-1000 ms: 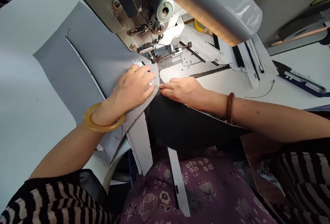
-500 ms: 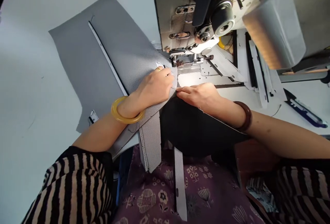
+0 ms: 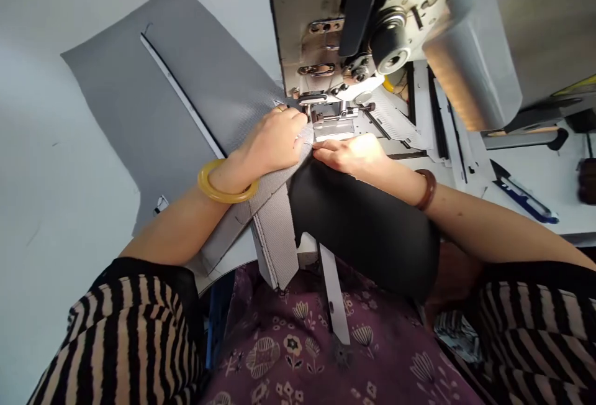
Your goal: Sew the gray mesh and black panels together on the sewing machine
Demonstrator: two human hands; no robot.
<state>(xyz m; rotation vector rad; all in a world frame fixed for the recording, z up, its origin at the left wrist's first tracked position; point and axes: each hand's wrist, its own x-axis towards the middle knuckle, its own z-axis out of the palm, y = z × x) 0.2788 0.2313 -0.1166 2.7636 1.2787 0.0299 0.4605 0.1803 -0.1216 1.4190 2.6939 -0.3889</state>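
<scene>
- Nearest us, a pale strip (image 3: 334,293) hangs over the lap beside a flap (image 3: 279,237), its long edge seemingly stitched already
- We see the right hand (image 3: 356,153) pinching the edge of a black sheet (image 3: 363,225)
- The left hand (image 3: 277,138), fingers bent, presses the grey fabric (image 3: 209,69) to the table (image 3: 51,163); we cannot tell whether it grips
- Beyond, fabric meets the sewing machine (image 3: 316,7); we judge this edge unfinished, the remainder unclear

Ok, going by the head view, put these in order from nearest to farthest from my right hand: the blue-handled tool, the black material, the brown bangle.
1. Black material: right against the right hand.
2. Brown bangle: worn just behind it.
3. Blue-handled tool: farther out, to the right.
</scene>
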